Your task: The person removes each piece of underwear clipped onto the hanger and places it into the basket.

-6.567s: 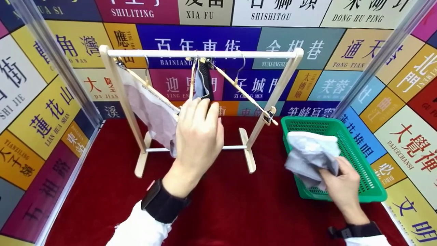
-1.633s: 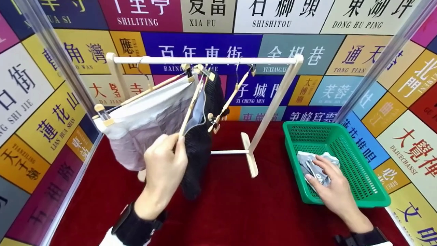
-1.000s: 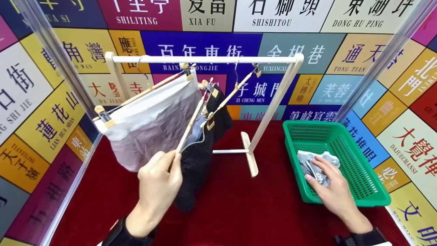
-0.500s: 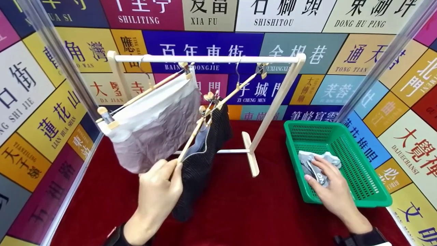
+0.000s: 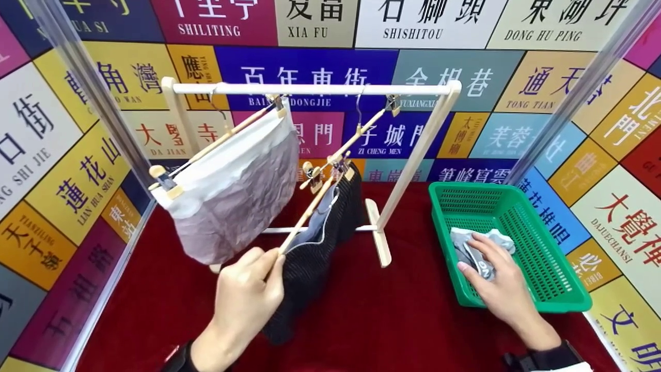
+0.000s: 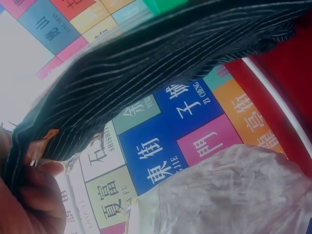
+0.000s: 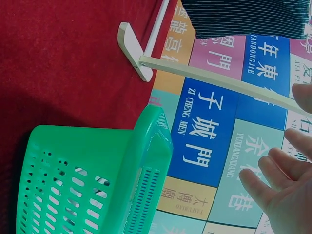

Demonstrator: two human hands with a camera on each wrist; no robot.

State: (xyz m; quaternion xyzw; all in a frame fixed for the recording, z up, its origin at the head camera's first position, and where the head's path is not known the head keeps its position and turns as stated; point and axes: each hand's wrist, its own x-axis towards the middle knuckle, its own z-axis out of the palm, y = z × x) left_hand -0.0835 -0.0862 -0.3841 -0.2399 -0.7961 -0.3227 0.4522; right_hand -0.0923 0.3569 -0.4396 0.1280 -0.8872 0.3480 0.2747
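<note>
My left hand (image 5: 248,299) pinches the near end of a wooden clip hanger (image 5: 309,211). From that hanger hangs a dark pinstriped garment (image 5: 323,263) with a pale blue inside; its far clip is beside the lower end of a bare clip hanger (image 5: 356,137). In the left wrist view, the fingers close at the edge of the striped cloth (image 6: 122,83). Over the green basket (image 5: 560,305) is my right hand (image 5: 503,294), above a crumpled grey cloth (image 5: 461,242). The right wrist view shows that hand (image 7: 287,195) with its fingers apart, nothing between them.
A white-railed wooden rack (image 5: 310,90) stands on the red cloth (image 5: 392,320). A mauve garment with a white waistband (image 5: 232,191) hangs from its left hanger. Walls covered in printed place names (image 5: 444,67) enclose the back and sides.
The grey cloth, earlier in my right hand, now lies in the basket. My left hand has brought the striped garment's hanger down from the rail and lately slightly right. The right hand barely moves.
</note>
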